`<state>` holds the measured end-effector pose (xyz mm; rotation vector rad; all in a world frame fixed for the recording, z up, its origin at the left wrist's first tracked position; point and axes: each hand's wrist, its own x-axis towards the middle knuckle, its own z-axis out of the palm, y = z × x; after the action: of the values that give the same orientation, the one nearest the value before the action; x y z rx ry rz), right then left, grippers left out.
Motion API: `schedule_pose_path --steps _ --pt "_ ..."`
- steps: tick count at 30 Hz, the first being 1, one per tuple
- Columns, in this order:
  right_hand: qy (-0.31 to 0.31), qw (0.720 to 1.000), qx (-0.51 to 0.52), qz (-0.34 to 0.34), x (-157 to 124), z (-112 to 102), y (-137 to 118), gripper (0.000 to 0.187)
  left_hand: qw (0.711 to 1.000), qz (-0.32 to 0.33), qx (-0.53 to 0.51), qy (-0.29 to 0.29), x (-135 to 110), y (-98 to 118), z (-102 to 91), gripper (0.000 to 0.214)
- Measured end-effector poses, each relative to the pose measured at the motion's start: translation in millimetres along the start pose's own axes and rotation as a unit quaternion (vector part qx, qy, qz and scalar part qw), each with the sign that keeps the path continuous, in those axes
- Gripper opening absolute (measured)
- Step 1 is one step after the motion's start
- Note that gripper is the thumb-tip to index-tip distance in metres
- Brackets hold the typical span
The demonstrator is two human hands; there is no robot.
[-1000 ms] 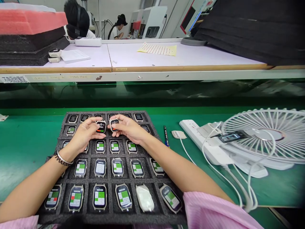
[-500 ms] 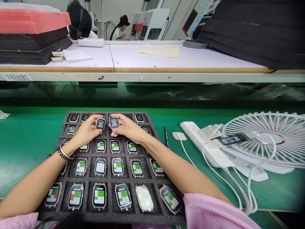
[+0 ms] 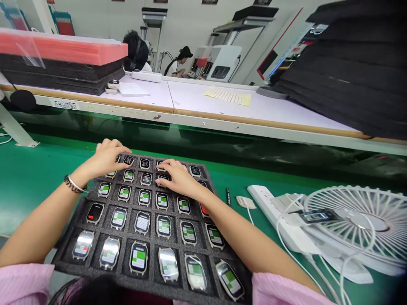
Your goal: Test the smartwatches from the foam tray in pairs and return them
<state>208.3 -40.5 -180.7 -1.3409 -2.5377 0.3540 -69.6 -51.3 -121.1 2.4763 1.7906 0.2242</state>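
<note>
A black foam tray point(image 3: 125, 275) holds rows of smartwatches without straps, one per compartment. Many screens show green and white blocks; the back rows show white text on black. At the back left, my left hand point(image 3: 106, 159) has thumb and forefinger apart, either side of a back-row watch point(image 3: 128, 160); whether they touch it I cannot tell. Over the back rows right of centre, my right hand point(image 3: 181, 180) spreads thumb and forefinger beside a second-row watch point(image 3: 163, 179), which they partly hide. One front-left watch point(image 3: 83, 244) shows a red block.
Right of the tray are a pen point(image 3: 228, 197), a white charging puck point(image 3: 246, 202), a power strip point(image 3: 270, 212) with cables, and a white fan point(image 3: 349, 212). Behind, a shelf point(image 3: 190, 91) bears foam stacks and a yellow sticker sheet point(image 3: 227, 95). Two people sit beyond it.
The two watches I held up are out of my hands, and the second-row compartments hold watches. My hands have moved apart, the left one leftward. The camera view has tilted and shifted.
</note>
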Motion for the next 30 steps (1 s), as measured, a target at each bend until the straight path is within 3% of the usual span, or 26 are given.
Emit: schedule_pose_path --steps 3,7,13,16,20,22,23,24,26,28,30 --pt "-0.018 0.998 -0.023 -0.047 19 -1 -26 0.035 0.995 -0.036 0.071 -0.063 -10 -29 -8.5 0.045" --pt "-0.068 0.989 -0.074 -0.111 48 11 -62 0.042 0.990 -0.059 0.056 -0.114 -17 -47 13.6 0.048" --pt "-0.104 0.984 -0.108 -0.092 75 25 -86 0.038 0.995 -0.057 -0.027 -0.075 -15 -54 36.8 0.048" --pt "-0.115 0.985 -0.094 -0.087 82 23 -89 0.029 0.993 -0.050 -0.091 -0.048 -15 -57 33.4 0.042" --pt "-0.105 0.991 -0.024 -0.081 77 9 -78 0.035 0.978 -0.028 -0.206 -0.020 -17 -49 22.4 0.040" --pt "-0.096 0.990 0.067 -0.084 64 -1 -66 0.040 0.939 -0.011 -0.342 -0.001 -17 -33 17.0 0.041" --pt "-0.094 0.980 0.154 -0.085 55 -6 -58 0.041 0.902 -0.001 -0.431 0.008 -15 -23 14.8 0.043" --pt "-0.091 0.957 0.265 -0.081 45 -10 -51 0.043 0.853 0.010 -0.522 0.013 -14 -11 13.1 0.048" --pt "-0.080 0.872 0.480 -0.055 26 -17 -38 0.047 0.757 0.026 -0.653 0.005 -8 13 12.0 0.056" --pt "-0.063 0.797 0.600 -0.009 10 -19 -28 0.052 0.701 0.029 -0.713 -0.018 -3 35 14.7 0.059" --pt "-0.038 0.758 0.650 0.041 0 -17 -21 0.058 0.662 0.013 -0.748 -0.041 2 50 21.6 0.060"
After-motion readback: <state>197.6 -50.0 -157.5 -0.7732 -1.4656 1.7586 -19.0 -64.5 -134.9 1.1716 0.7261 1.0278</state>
